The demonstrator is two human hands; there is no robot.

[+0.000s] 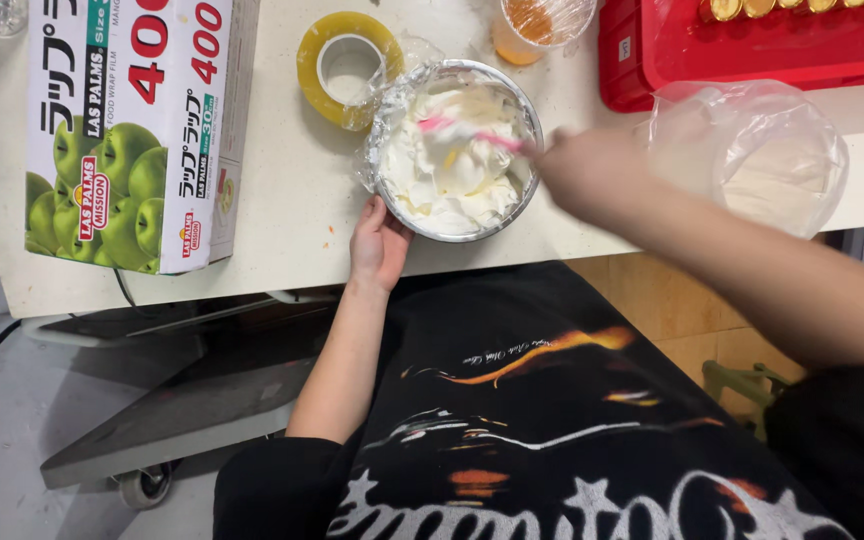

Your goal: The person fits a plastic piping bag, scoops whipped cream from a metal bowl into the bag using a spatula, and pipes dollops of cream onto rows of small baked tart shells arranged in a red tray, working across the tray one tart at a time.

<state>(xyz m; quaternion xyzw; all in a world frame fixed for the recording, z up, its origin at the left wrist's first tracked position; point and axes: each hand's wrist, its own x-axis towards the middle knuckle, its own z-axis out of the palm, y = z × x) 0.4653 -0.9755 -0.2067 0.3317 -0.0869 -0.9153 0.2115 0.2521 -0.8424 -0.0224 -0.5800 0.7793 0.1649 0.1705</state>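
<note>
A metal bowl (530, 175) of white cream stands on the pale counter (282, 190), with clear plastic film crumpled round its rim. My left hand (377, 245) rests against the bowl's near left side, steadying it. My right hand (592, 175), blurred by motion, grips the handle of a pink spatula (462, 130) whose blade is in the cream.
A large box of cling film (137, 120) printed with green apples lies at the left. A yellow tape roll (347, 65) sits behind the bowl. A film-covered cup (537, 30), a red tray (752, 50) and a plastic bag (762, 155) over a round container are at the right.
</note>
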